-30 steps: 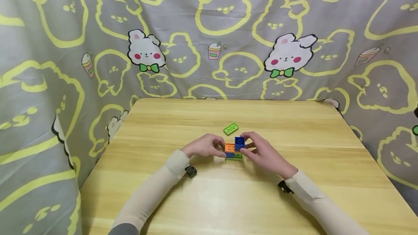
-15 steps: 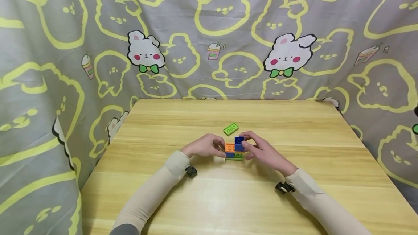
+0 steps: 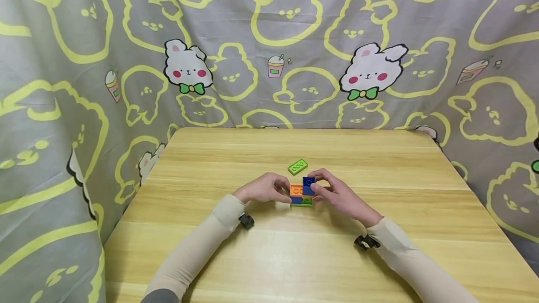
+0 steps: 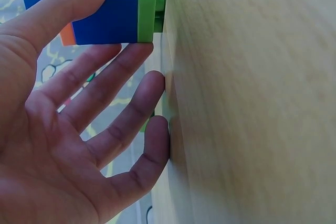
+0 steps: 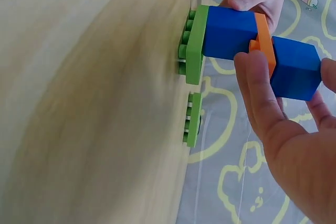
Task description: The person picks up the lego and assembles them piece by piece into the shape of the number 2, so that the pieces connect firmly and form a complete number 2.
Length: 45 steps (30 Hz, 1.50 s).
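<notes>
A small stack of toy building bricks stands upside down on the table, studs facing down. At its base is a green plate (image 5: 196, 45), carrying a blue brick (image 4: 113, 19) at its left end. Over that lies an orange plate (image 3: 296, 190), whose right part bears a second blue brick (image 5: 295, 69). My left hand (image 3: 265, 188) pinches the lower blue brick, thumb on its near face; the other fingers spread beside it. With thumb and fingers my right hand (image 3: 338, 196) grips the upper blue brick, two fingertips reaching the orange plate's underside.
A loose green plate (image 3: 298, 166) lies hollow side up just behind the stack. The wooden table (image 3: 269, 256) extends around both arms. A patterned grey curtain (image 3: 236, 27) hangs behind the table and along both sides.
My right thumb has moved up onto the upper blue brick's front, and the lower right fingers have moved in beneath the orange plate. The left hand and loose green plate stay put.
</notes>
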Tool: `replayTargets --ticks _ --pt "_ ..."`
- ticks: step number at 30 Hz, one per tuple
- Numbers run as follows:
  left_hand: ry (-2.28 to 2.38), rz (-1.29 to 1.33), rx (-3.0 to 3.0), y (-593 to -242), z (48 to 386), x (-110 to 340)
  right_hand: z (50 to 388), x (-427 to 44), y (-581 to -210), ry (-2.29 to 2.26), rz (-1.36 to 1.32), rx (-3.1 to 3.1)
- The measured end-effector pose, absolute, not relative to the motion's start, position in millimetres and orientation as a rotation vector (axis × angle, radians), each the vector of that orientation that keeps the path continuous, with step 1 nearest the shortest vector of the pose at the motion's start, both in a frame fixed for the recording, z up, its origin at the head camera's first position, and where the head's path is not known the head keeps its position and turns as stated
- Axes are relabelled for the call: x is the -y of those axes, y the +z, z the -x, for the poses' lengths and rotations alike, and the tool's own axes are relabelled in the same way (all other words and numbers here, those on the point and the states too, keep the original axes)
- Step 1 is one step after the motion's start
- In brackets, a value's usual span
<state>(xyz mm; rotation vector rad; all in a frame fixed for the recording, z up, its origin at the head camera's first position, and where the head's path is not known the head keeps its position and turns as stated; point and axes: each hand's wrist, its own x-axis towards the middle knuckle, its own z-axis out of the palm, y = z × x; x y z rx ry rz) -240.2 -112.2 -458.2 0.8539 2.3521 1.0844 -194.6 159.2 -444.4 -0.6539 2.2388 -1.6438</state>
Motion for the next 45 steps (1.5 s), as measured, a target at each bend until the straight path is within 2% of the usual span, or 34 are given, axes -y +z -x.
replayTargets --ticks 45 --pt "1.084 -0.856 -2.344 -456.1 240.4 112.5 192.6 -160.6 -441.4 -1.767 0.532 -2.059"
